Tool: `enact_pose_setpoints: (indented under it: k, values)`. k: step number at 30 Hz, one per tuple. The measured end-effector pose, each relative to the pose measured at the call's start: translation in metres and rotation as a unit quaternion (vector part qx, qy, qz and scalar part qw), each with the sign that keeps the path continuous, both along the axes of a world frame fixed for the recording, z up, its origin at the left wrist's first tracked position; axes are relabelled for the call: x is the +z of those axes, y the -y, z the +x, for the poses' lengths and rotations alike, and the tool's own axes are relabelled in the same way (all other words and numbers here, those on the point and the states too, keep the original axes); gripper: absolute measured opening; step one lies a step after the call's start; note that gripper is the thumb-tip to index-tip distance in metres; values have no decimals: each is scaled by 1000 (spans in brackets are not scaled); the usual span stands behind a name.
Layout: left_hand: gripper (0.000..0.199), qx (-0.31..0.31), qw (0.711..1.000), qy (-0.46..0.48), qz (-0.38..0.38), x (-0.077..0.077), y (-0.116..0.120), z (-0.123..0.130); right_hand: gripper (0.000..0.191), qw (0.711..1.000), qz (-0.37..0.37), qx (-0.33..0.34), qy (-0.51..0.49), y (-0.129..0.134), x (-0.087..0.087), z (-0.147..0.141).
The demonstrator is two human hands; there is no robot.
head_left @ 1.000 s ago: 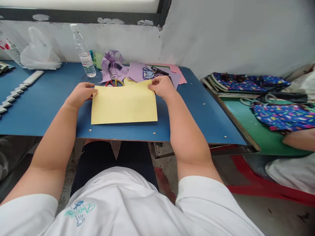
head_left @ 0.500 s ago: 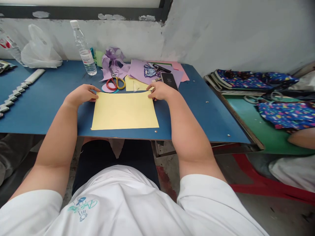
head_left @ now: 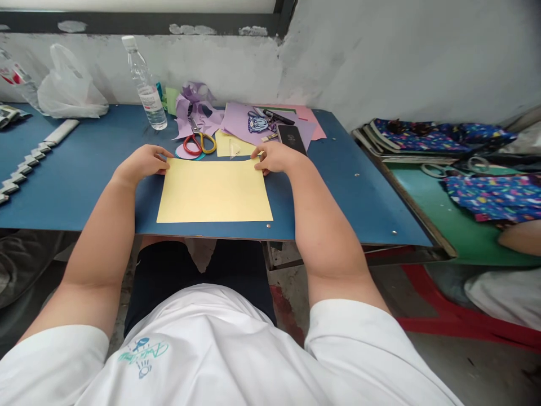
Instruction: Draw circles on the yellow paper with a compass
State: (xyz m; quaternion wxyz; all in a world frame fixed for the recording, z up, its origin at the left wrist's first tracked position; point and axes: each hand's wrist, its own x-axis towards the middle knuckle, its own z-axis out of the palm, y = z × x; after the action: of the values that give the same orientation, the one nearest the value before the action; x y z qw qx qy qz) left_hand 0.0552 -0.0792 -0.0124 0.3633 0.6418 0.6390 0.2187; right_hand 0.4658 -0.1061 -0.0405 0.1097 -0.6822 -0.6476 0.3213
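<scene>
A yellow sheet of paper [head_left: 215, 192] lies on the blue table [head_left: 329, 192] near its front edge. My left hand [head_left: 146, 160] pinches the sheet's far left corner between thumb and fingers. At the far right corner, my right hand [head_left: 270, 158] grips the paper the same way. The far edge between them bows slightly. Just beyond that edge are scissors [head_left: 199, 143] with red and yellow handles, round paper pieces [head_left: 186, 151] and a smaller yellow piece [head_left: 224, 145].
Behind stand a water bottle [head_left: 150, 101] and a plastic bag [head_left: 70, 90]. Purple paper [head_left: 236, 121] and a black phone [head_left: 291, 138] lie beyond my right hand. A folded paper strip [head_left: 25, 166] is at left. Another person's arm [head_left: 522, 237] rests at the green table [head_left: 422, 197].
The camera view has shifted very slightly. Both hands keep their hold on the sheet's far corners, and its near left corner looks slightly flatter.
</scene>
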Motion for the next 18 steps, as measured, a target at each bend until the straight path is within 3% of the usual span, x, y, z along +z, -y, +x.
enact_pose_setpoints:
  k: [8, 18]
  values:
    - [29, 13, 1000, -11, 10, 3, 6, 5, 29, 1000, 4, -13, 9, 11, 13, -8]
    - [47, -12, 999, -29, -7, -1, 3, 1, 29, 999, 27, -21, -7, 12, 11, -7]
